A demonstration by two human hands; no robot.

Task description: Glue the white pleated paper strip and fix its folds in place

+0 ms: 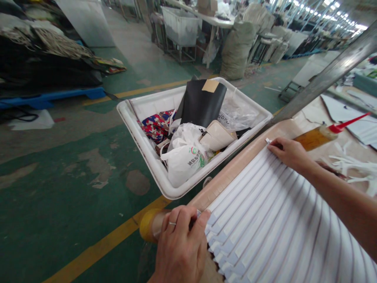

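Long white strips (pixel 282 220) lie side by side, overlapping in a staggered row, on the table with a tan cover. My left hand (pixel 182 239), a ring on one finger, is at the near end of the outermost strip (pixel 235 186), thumb and fingers pinched on its corner. At the far end of that same strip, my right hand (pixel 290 155) pinches a small white tip between thumb and fingers. Just beyond my right hand lies a bottle of amber liquid (pixel 316 137) with a red nozzle. What the strips are made of, I cannot tell.
A white plastic bin (pixel 173 192) stands against the table's edge, holding bags, a black sheet (pixel 202 102) and scraps. A yellow tape roll (pixel 149 225) is by my left hand. A metal post (pixel 324 74) rises at right. White scraps (pixel 356 169) lie beyond my right forearm.
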